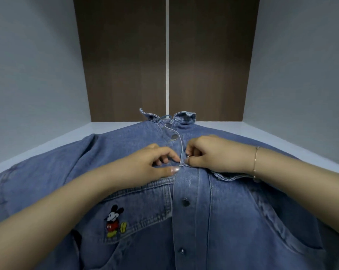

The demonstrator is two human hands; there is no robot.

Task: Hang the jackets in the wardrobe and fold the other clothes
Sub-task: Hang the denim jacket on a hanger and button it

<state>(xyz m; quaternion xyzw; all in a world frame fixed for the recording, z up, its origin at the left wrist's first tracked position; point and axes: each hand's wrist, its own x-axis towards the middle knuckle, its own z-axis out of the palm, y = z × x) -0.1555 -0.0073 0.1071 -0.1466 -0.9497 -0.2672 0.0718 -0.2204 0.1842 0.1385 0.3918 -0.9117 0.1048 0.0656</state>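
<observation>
A blue denim jacket (213,221) with a cartoon mouse patch on its chest pocket lies front up on a pale surface, collar pointing away from me. Its front placket carries metal snap buttons, and the ones near the collar and lower down look fastened. My left hand (155,166) pinches the left edge of the placket at chest height. My right hand (209,154) pinches the right edge at the same spot, fingers curled round a metal snap. The two hands almost touch over the placket.
The pale surface (242,131) is boxed in by grey walls on the left and right. Dark brown wardrobe doors (125,65) stand shut straight ahead behind the collar. The jacket covers most of the surface.
</observation>
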